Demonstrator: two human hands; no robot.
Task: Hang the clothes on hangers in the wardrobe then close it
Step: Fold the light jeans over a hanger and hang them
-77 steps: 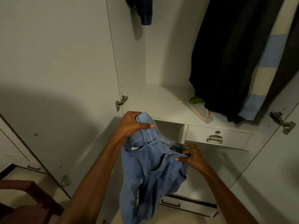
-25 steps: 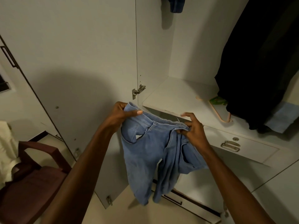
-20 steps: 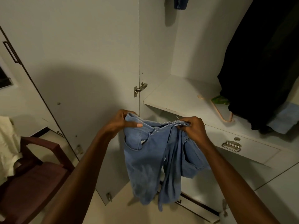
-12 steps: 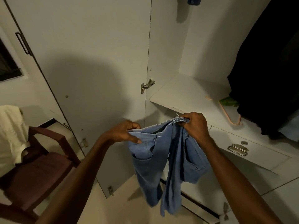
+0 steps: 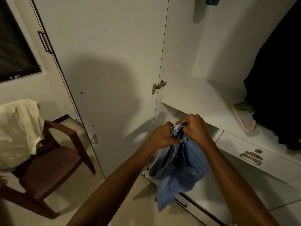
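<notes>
Light blue jeans (image 5: 179, 167) hang folded in half from their waistband in front of the open wardrobe. My left hand (image 5: 160, 136) and my right hand (image 5: 194, 128) both grip the bunched waistband, knuckles almost touching. A pale pink hanger (image 5: 241, 121) lies on the wardrobe shelf (image 5: 195, 98) to the right, beside a green item. Dark clothes (image 5: 276, 79) hang at the right inside the wardrobe. A cream shirt (image 5: 17, 128) is draped over the chair at the left.
The white wardrobe door (image 5: 105, 70) stands open at the left of the shelf. A dark red chair (image 5: 53, 159) stands on the floor at the left. A drawer with a metal handle (image 5: 250, 158) sits under the shelf. A dark window (image 5: 14, 46) is at far left.
My hands have come together, folding the jeans' waistband in half. The view has swung left, bringing the chair and cream shirt further in.
</notes>
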